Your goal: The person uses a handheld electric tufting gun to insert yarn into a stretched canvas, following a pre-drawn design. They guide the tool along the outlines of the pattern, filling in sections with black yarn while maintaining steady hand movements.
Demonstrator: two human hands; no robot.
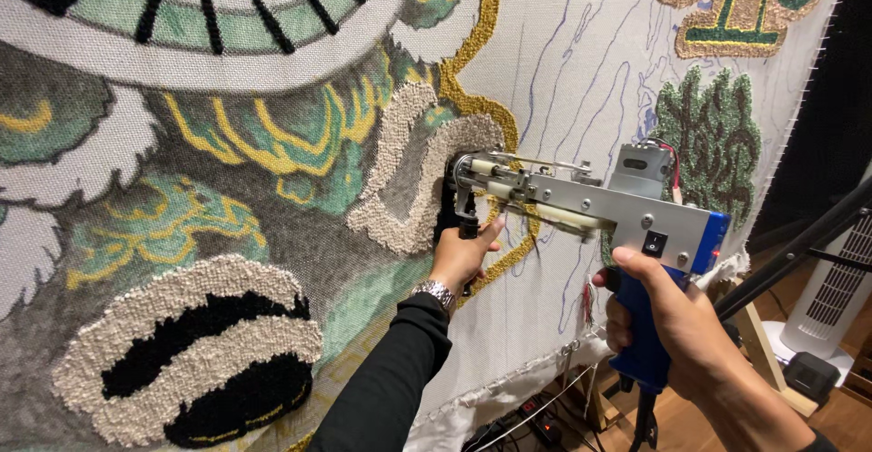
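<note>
The right hand (677,320) wraps its grip around the blue handle of a tufting gun (581,202); the left hand (461,254) clasps its black front handle. The gun's nose presses against stretched backing cloth (581,61) carrying cream, green and black tufted yarn. A white tower fan (840,284) stands on the wooden floor (849,420).

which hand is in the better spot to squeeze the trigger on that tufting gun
Right. The right hand wraps the blue pistol grip of the tufting gun, fingers at its front. The left hand is up at the black front handle by the cloth, steadying the nose.
</note>
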